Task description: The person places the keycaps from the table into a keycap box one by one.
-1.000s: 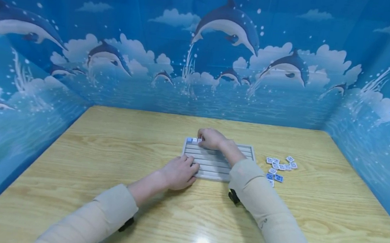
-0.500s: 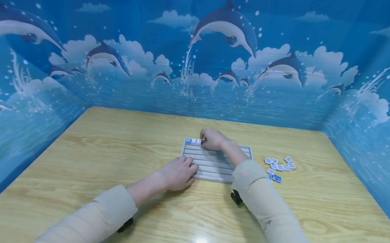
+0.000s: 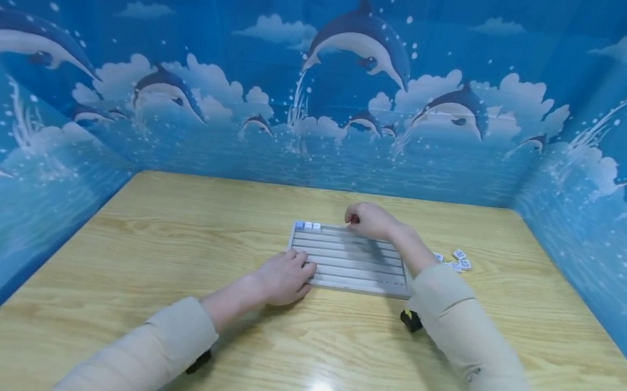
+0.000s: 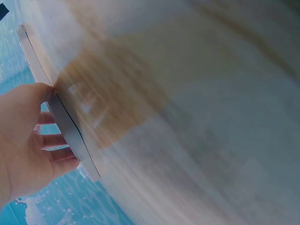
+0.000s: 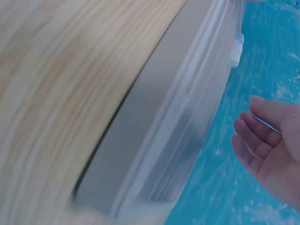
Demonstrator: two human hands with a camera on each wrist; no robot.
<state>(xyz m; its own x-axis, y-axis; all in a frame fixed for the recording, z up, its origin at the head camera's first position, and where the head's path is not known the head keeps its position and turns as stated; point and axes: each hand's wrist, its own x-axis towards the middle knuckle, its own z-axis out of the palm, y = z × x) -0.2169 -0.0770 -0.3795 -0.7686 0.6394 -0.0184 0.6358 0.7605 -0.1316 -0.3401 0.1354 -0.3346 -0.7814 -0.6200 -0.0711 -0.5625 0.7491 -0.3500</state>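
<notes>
Left sleeve: I see the beige left sleeve (image 3: 137, 349) come in over the table's near edge, a black device (image 3: 198, 362) under its cuff.
Left hand: On my feeds the left hand (image 3: 282, 278) grips the tray's near-left corner, thumb against the near wall, fingers bent over the top.
Tray: The pale grey ribbed tray (image 3: 359, 273) lies flat on the table (image 3: 169, 257), around mid-width and nearer the far edge than the near one.
Row of tiles: I make out three tiles (image 3: 307, 227) side by side in the top slot at the tray's far-left corner, the leftmost blue, the other two white.
Right hand: The right hand (image 3: 372, 221) hovers at the tray's far edge, right of the row; my right wrist feed shows its fingers loosely bent, pinching nothing that I can see.
Loose tiles: White tiles with dark marks (image 3: 464, 264) lie scattered on the table beyond the tray's right edge, some hidden from me by the right sleeve (image 3: 481, 347).
Backdrop: A blue cloth (image 3: 273, 146) printed with dolphins and clouds rises behind the table's far edge and along both sides.
</notes>
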